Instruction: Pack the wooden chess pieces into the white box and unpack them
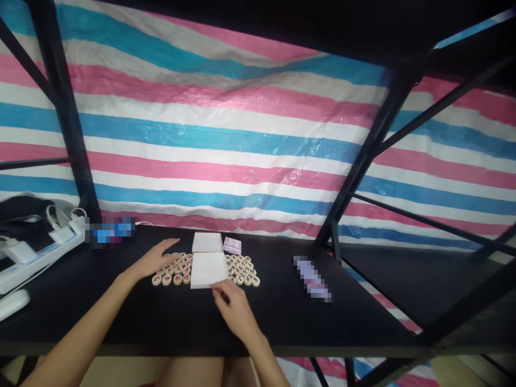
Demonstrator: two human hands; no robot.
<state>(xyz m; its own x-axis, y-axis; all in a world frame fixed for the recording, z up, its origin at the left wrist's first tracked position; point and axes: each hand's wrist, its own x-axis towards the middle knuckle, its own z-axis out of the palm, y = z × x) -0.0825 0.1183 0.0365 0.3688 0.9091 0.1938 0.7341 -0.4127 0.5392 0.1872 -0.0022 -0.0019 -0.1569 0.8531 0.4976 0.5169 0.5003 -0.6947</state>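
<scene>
My left hand (151, 260) reaches over the left group of Chinese chess pieces (178, 279), round and pale with red characters. Its fingers are stretched out and hide some of those pieces. My right hand (234, 306) has curled fingers at the near right corner of a white box (207, 270), gripping its edge. Behind that box, a second white box part (207, 242) lies close against it. To the right of the box stand rows of chess pieces with black characters (248, 271), partly covered by the box and my right hand.
A small pink-and-white paper (233, 245) lies behind the black-lettered pieces. Farther right on the black table (282, 328) is a blurred-out phone-like object (312, 279). A power strip (44, 255) with chargers and a white mouse (14, 303) are at left. Black metal posts (350, 177) frame the table.
</scene>
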